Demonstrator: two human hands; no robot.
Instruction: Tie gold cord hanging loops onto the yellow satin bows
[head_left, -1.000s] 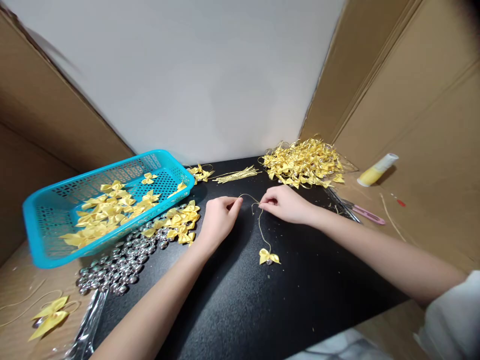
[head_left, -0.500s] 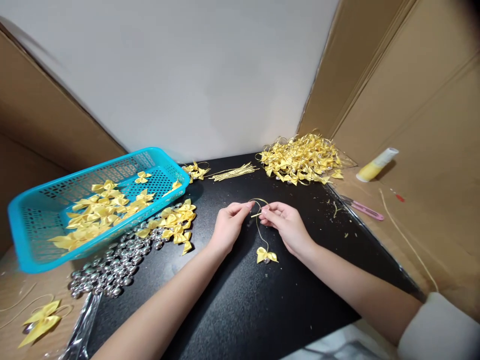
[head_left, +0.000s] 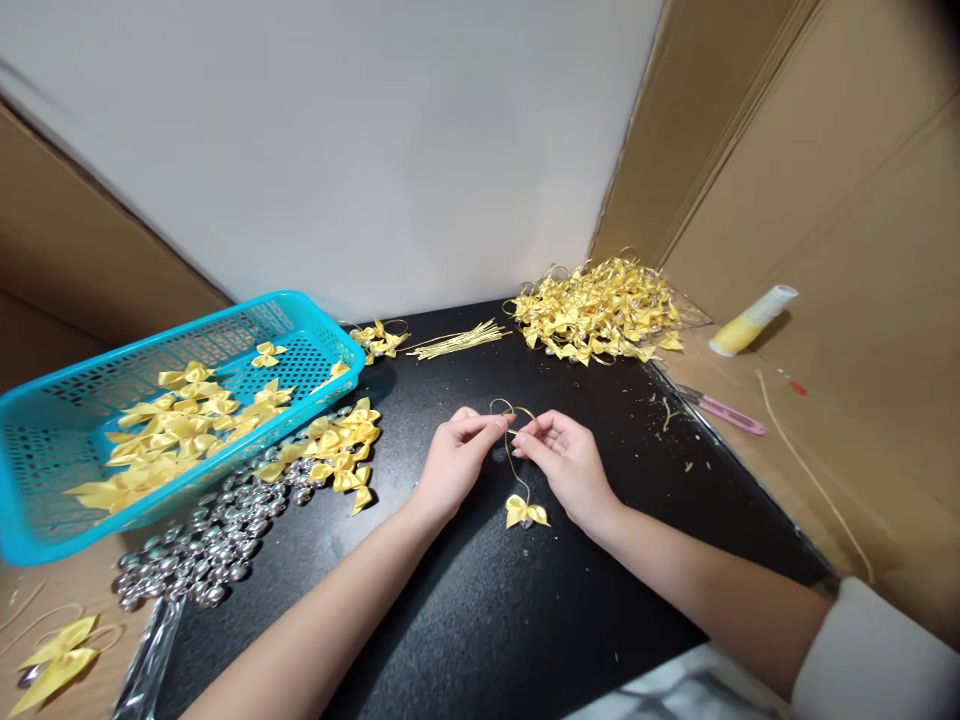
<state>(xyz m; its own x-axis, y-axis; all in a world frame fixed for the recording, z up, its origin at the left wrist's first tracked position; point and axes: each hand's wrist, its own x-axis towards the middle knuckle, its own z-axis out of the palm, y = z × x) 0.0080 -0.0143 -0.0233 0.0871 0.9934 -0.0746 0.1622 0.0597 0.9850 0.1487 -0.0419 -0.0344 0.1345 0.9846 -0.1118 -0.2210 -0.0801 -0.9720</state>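
I see my left hand and right hand close together over the black counter, both pinching a looped gold cord; its yellow bow lies on the counter between my wrists.

Small yellow satin bow flat on the black mat, thin gold cord looping upward
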